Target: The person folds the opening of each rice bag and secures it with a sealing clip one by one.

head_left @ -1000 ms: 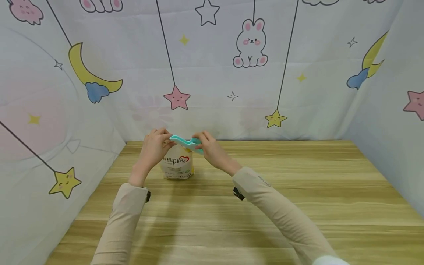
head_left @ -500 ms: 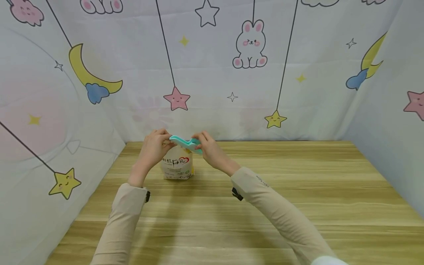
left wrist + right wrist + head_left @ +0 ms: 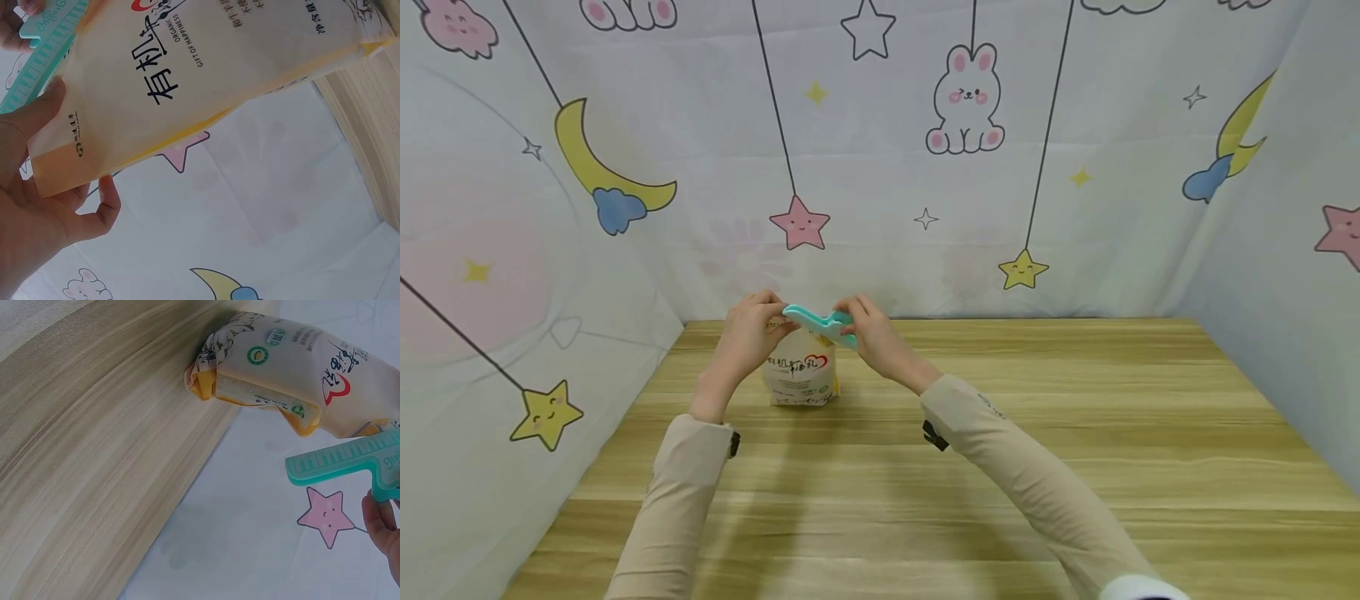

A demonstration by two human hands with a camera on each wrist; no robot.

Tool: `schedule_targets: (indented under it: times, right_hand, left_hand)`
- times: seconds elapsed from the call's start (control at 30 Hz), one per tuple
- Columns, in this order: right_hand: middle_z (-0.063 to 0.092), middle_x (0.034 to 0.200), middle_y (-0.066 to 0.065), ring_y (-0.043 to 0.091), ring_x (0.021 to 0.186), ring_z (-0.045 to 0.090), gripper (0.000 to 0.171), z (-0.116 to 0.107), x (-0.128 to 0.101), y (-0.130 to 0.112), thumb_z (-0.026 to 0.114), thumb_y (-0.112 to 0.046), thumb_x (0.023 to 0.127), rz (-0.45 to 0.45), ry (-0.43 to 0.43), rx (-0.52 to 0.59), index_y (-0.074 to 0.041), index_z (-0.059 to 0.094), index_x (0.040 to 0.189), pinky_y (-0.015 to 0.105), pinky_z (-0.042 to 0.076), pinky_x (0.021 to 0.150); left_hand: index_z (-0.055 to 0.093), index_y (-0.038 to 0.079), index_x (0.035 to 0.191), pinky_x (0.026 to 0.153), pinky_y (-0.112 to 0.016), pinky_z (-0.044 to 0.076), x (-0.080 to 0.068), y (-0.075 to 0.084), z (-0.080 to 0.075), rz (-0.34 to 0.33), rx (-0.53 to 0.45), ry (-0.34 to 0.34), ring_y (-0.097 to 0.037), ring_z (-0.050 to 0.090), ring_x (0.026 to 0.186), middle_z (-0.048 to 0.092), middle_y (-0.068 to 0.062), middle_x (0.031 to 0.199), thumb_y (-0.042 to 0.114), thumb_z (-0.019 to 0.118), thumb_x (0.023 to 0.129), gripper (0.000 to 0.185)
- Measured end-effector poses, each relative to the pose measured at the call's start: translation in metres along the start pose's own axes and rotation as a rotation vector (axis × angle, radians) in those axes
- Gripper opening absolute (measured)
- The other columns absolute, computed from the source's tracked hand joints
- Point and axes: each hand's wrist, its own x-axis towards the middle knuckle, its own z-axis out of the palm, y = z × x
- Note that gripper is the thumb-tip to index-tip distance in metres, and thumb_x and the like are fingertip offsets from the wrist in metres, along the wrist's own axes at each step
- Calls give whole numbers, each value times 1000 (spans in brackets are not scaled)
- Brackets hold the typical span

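Note:
A cream and yellow printed bag point(image 3: 797, 387) stands upright on the table. My left hand point(image 3: 748, 333) pinches its top corner; in the left wrist view the thumb of that hand point(image 3: 37, 219) lies on the front of the bag point(image 3: 206, 75), with fingers behind. My right hand point(image 3: 880, 337) holds a teal clip point(image 3: 808, 318) by its handle end. The long bar of the clip point(image 3: 47, 59) lies across the bag's top, near my left thumb. From the right wrist, the clip point(image 3: 331, 462) shows piano-key markings. Whether it grips the bag, I cannot tell.
A wood-grain table point(image 3: 1000, 467) extends to both sides and towards me. White cloth point(image 3: 880, 167) with printed stars, moons and rabbits hangs behind the table and along its sides. The bag stands near the table's back edge.
Almost nothing differs. Both hands, the clip and the bag keep their places, with only a very slight shift of the right forearm to the left.

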Motion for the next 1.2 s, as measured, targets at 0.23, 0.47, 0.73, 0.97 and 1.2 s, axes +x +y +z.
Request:
schedule_targets:
  times: [0.23, 0.47, 0.73, 0.97, 1.2]
  right_hand:
    - [52, 98, 14, 22, 92, 58, 21, -2, 3, 1, 49, 12, 84, 18, -14, 58, 3, 50, 102, 16, 48, 75]
    - [51, 97, 14, 23, 93, 59, 21, -4, 6, 0, 47, 14, 84, 34, -40, 92, 2, 50, 101, 16, 49, 75]
    - [50, 96, 13, 23, 92, 61, 24, -3, 5, 1, 42, 16, 84, 31, -44, 99, 1, 50, 101, 13, 48, 74]
    - [49, 96, 13, 24, 91, 62, 24, -2, 3, 2, 42, 15, 85, 25, -36, 102, 1, 50, 101, 18, 50, 74]
    - [48, 95, 12, 22, 90, 62, 26, -3, 3, 1, 43, 16, 84, 15, -28, 65, 0, 50, 102, 17, 50, 74]
  left_hand:
    - [67, -2, 89, 71, -40, 38, 0, -1, 1, 8, -55, 16, -30, 50, 81, 51, -15, 89, 10, 68, 77, 17]
    - [67, -3, 90, 70, -40, 38, 0, -1, 1, 0, -61, 8, -30, 50, 80, 50, -15, 90, 9, 67, 77, 17]
    - [66, 1, 96, 73, -45, 33, 1, -1, -1, -30, -28, -45, -30, 52, 80, 53, -13, 90, 13, 65, 79, 21]
    - [65, 8, 99, 75, -50, 27, 0, 2, -6, -75, 64, -96, -31, 53, 85, 58, -10, 90, 21, 64, 81, 23]
    - [66, 10, 101, 74, -54, 31, 0, 4, -10, -97, 101, -100, -33, 52, 85, 59, -10, 90, 25, 65, 80, 25]
